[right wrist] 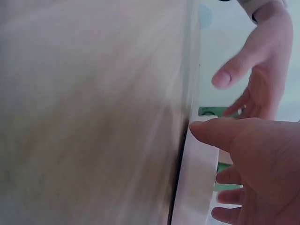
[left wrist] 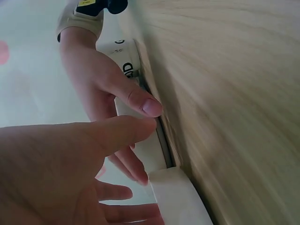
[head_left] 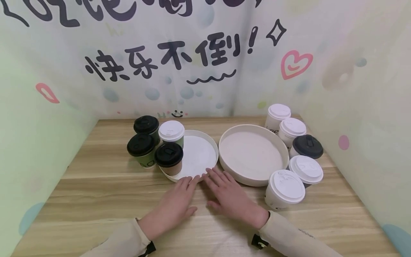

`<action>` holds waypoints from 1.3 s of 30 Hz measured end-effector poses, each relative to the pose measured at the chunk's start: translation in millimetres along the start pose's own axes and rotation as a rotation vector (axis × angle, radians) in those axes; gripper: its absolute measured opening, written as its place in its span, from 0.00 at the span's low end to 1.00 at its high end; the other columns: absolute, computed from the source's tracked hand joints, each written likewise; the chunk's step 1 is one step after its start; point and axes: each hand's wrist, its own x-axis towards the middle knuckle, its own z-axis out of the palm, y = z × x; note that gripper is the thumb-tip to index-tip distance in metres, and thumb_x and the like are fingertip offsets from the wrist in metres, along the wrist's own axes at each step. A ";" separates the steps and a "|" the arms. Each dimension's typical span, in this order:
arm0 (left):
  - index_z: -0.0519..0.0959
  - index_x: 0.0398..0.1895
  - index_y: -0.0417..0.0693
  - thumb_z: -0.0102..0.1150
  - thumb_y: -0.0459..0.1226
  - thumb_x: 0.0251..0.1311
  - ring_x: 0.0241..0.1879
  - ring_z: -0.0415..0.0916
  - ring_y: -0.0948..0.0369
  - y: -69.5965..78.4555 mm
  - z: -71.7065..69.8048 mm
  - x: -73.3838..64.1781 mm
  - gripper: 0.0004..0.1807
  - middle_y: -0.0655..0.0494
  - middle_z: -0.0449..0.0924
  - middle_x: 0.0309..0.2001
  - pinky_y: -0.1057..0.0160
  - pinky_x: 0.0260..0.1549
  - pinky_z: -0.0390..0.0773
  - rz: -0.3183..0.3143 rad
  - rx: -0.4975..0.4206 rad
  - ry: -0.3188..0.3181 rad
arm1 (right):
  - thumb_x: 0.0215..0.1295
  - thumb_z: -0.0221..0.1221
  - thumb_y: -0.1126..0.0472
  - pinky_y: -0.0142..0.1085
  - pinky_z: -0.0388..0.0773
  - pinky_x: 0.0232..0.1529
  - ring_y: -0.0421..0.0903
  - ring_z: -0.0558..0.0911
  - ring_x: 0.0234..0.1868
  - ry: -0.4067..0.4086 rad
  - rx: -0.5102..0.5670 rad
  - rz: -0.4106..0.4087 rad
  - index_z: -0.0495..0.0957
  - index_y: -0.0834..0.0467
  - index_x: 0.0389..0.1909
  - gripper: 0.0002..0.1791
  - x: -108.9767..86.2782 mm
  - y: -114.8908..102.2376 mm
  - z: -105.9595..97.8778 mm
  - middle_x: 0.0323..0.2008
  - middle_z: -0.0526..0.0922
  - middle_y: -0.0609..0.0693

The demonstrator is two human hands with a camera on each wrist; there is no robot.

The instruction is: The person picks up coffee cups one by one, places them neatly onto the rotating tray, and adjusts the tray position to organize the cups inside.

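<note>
My left hand (head_left: 174, 205) and right hand (head_left: 229, 196) lie close together in the middle, fingers extended to the front rim of the smaller round tray (head_left: 200, 153). Neither hand grips anything. Inside that tray's left side stands a brown paper cup with a black lid (head_left: 168, 159); behind it, a green cup with a white lid (head_left: 171, 130) seems to be inside too. To the right of the smaller tray is a larger cream round tray (head_left: 253, 153), with nothing on it. In the left wrist view, the right hand (left wrist: 96, 70) shows beyond the left thumb.
Left of the smaller tray are a green cup (head_left: 142, 151) and another black-lidded cup (head_left: 146, 125). Several lidded cups line the larger tray's right side, including a white one (head_left: 284, 191) at the front and a black-lidded one (head_left: 306, 146). A printed curtain (head_left: 205, 96) hangs behind the table.
</note>
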 end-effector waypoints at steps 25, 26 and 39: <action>0.61 0.72 0.40 0.69 0.51 0.55 0.64 0.72 0.49 6.3 -10.0 5.7 0.46 0.42 0.73 0.63 0.54 0.66 0.72 0.052 0.015 -0.052 | 0.61 0.63 0.39 0.55 0.61 0.74 0.56 0.64 0.75 0.027 -0.033 -0.012 0.64 0.55 0.72 0.43 1.5 7.5 -5.7 0.72 0.67 0.57; 0.62 0.72 0.40 0.69 0.51 0.55 0.63 0.72 0.50 6.0 -9.5 5.4 0.46 0.43 0.74 0.62 0.54 0.66 0.72 0.051 0.021 -0.046 | 0.60 0.63 0.39 0.55 0.61 0.74 0.56 0.64 0.75 0.026 -0.036 -0.007 0.64 0.55 0.73 0.43 1.6 8.4 -5.7 0.72 0.67 0.57; 0.68 0.68 0.40 0.70 0.52 0.54 0.53 0.77 0.51 -3.3 -17.9 2.9 0.42 0.46 0.79 0.52 0.54 0.56 0.78 -0.019 0.059 -0.022 | 0.60 0.64 0.39 0.55 0.60 0.75 0.57 0.65 0.74 0.030 -0.031 -0.010 0.65 0.50 0.73 0.42 3.5 13.7 -6.6 0.70 0.70 0.56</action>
